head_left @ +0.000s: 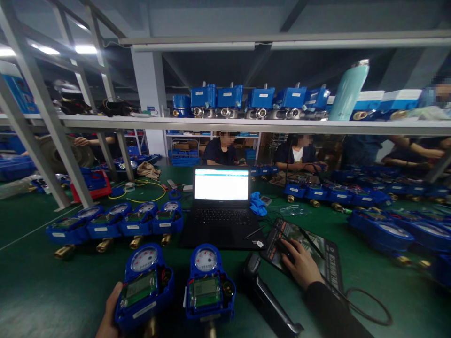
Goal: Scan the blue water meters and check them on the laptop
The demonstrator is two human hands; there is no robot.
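Note:
My left hand (110,312) grips the left side of a blue water meter (144,286) with a round dial and a green circuit board, near the bench's front edge. A second, similar meter (208,284) stands just to its right, untouched. My right hand (299,265) rests curled over a black computer mouse (283,248) on a printed mouse pad (317,256). An open black laptop (221,206) with a bright white screen sits between and behind both hands. A black handheld scanner (266,295) lies between the second meter and my right forearm.
A row of several blue meters (116,223) lies left of the laptop, more (387,225) fill the right side. A blue cloth (259,204) lies beside the laptop. A shelf (246,124) overhead holds blue valve units and a teal bottle (348,91). People sit opposite. Green mat (35,281) covers the bench.

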